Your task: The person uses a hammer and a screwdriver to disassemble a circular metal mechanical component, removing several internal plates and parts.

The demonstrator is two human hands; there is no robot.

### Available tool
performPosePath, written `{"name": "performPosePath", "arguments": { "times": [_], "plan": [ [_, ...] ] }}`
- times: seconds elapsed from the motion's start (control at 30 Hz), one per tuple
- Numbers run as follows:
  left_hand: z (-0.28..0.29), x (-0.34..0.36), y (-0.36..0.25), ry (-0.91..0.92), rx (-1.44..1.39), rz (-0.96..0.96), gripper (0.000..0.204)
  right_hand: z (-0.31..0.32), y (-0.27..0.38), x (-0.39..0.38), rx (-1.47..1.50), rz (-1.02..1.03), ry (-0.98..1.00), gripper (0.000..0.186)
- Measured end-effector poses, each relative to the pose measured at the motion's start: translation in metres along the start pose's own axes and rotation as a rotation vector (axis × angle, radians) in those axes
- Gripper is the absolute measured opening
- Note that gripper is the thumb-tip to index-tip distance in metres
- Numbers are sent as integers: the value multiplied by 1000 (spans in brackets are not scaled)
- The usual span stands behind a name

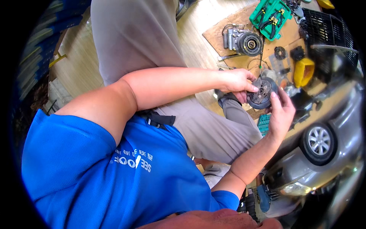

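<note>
My left hand (238, 84) reaches in from the left with its fingers closed round a dark round clutch disc (263, 92), thumb pressed on its face. The disc has a thick black rim and small holes around its hub. My right hand (281, 110) grips the opposite edge, fingertips and thumb on the rim. The disc is held up and tilted, above the floor and beyond my right knee. Beyond it, a metal compressor (244, 41) with a grooved black pulley lies on a cardboard sheet (213, 33).
An open green case (255, 17) of pliers lies behind the compressor. A yellow object (304, 72), a small black ring (280, 52) and a black crate (324, 28) stand to the right. A teal tray (263, 124) sits near my right forearm. A grey toy-sized-looking car (282, 171) shows at lower right.
</note>
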State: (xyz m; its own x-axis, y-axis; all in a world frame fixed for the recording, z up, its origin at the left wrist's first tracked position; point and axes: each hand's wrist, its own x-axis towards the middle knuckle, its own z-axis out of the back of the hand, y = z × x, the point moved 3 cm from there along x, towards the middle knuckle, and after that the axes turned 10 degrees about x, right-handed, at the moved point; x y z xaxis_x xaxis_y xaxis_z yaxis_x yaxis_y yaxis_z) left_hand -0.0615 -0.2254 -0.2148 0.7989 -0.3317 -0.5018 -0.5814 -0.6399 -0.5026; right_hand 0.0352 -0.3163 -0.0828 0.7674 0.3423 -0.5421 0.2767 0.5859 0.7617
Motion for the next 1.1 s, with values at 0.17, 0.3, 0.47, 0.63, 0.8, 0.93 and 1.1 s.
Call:
{"name": "performPosePath", "arguments": {
  "times": [0.17, 0.3, 0.47, 0.63, 0.8, 0.93, 1.1],
  "plan": [
    [3, 2, 1, -14, -31, 29, 41, 0, -4, 7, 22, -24, -3, 34],
    [8, 4, 3, -28, -26, 38, 38, -2, -7, 14, 27, -41, 9, 34],
    [12, 3, 1, -61, -26, 54, 42, -3, -10, 22, 16, -55, -13, 34],
    [23, 10, 4, -135, -14, 57, 53, -5, -17, 38, -53, -70, 0, 36],
    [33, 11, 1, -319, 46, 48, 49, -10, -34, 57, -35, -92, 26, 38],
    [43, 14, 3, -457, 155, 62, 45, -16, -55, 80, -52, -136, 119, 38],
    [62, 24, 16, -723, 498, 97, 50, -30, -82, 115, -156, -94, 162, 38]
  ]
}}
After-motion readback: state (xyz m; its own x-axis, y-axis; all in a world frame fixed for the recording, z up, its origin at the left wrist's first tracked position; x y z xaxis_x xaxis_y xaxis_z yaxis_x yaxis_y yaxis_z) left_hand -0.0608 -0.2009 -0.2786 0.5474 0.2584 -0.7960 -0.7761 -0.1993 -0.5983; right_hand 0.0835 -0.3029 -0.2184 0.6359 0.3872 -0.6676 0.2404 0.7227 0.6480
